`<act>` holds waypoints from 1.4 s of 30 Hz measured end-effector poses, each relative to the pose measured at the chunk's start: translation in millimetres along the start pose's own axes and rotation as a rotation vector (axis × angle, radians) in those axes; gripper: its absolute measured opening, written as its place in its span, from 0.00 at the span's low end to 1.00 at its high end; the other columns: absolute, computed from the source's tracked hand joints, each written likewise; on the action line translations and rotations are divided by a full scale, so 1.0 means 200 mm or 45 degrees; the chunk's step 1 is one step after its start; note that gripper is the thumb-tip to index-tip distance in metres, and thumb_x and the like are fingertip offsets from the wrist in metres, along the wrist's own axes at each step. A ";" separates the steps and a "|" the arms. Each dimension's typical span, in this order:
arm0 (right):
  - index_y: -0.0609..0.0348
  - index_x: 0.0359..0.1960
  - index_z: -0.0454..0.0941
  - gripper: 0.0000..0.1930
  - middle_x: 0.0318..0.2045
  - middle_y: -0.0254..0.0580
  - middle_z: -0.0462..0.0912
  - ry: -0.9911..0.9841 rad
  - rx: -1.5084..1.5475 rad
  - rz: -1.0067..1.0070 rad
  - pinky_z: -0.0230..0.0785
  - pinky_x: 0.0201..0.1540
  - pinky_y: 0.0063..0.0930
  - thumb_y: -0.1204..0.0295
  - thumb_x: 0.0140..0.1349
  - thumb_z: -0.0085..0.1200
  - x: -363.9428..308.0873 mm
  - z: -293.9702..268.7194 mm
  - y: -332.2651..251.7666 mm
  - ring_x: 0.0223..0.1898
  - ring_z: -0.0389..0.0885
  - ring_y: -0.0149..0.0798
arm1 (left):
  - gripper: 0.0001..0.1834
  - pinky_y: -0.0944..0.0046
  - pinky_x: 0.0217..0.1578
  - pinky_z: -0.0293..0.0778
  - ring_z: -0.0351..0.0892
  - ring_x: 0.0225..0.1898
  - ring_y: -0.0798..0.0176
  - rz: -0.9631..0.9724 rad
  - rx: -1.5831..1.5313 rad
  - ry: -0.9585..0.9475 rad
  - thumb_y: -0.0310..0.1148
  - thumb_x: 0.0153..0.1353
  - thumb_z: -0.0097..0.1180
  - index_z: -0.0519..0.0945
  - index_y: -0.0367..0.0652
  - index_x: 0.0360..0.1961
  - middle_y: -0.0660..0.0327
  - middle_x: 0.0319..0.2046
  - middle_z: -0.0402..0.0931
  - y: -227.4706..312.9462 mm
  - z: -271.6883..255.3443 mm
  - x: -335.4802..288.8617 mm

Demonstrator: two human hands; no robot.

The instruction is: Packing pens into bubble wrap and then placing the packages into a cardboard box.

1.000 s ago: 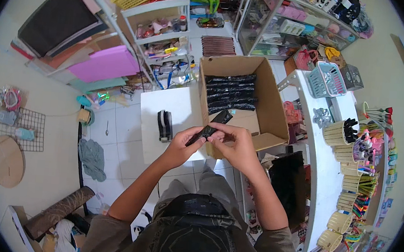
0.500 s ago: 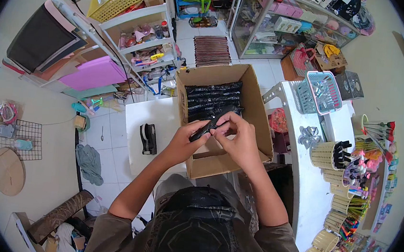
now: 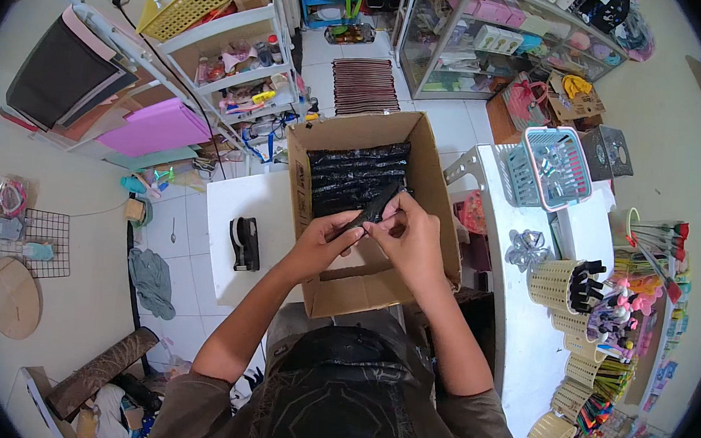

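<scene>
Over an open cardboard box I hold a narrow packet in black plastic wrap, tilted with its far end up to the right. My left hand is closed round the packet's near end. The fingers of my right hand pinch it near the middle, so both hands almost meet. Inside the box, several similar black-wrapped packets lie in rows at the far side; the nearer cardboard shows bare. To the left of the box, a black object like a tape dispenser rests on a white tabletop.
On the right, a white counter carries a blue basket and cream perforated cups. A white shelf cart stands at the far left, a glass display case at the far right. Dark slats lie on the tiled floor beyond the box.
The whole view has shifted a little, with the box and tabletop now further left in it. The black packet is tilted more steeply, and both hands keep hold of it.
</scene>
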State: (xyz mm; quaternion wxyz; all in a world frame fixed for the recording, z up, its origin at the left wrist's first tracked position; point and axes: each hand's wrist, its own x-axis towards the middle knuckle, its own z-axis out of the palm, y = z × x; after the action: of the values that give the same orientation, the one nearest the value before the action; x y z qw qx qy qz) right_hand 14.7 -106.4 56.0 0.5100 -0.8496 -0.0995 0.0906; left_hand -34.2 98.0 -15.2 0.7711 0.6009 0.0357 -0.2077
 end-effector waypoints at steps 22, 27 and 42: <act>0.47 0.76 0.80 0.29 0.28 0.59 0.89 -0.438 -0.505 -0.242 0.83 0.38 0.43 0.67 0.74 0.69 -0.07 -0.08 0.34 0.33 0.93 0.55 | 0.26 0.71 0.49 0.76 0.82 0.53 0.76 -0.254 0.008 -0.023 0.32 0.80 0.65 0.75 0.51 0.75 0.67 0.59 0.85 -0.16 -0.06 0.07; 0.54 0.78 0.68 0.33 0.39 0.44 0.89 -0.313 0.525 0.403 0.89 0.37 0.35 0.70 0.76 0.70 0.00 -0.02 0.53 0.41 0.95 0.38 | 0.20 0.70 0.50 0.77 0.83 0.51 0.76 -0.357 -0.085 0.020 0.36 0.78 0.69 0.81 0.55 0.68 0.68 0.53 0.87 -0.18 -0.09 0.11; 0.54 0.73 0.67 0.32 0.58 0.50 0.84 0.153 0.997 0.994 0.94 0.42 0.47 0.73 0.73 0.72 0.51 0.39 0.91 0.44 0.94 0.51 | 0.28 0.52 0.66 0.80 0.83 0.66 0.61 -0.289 -1.127 1.123 0.27 0.72 0.74 0.74 0.43 0.68 0.61 0.59 0.85 -0.60 -0.11 0.61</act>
State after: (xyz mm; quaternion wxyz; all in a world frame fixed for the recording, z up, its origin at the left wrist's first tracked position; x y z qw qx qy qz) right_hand 106.2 -97.3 -146.9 0.7210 -0.5741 0.2929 0.2545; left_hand 37.1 61.4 -167.3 0.8325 0.2469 0.4957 0.0133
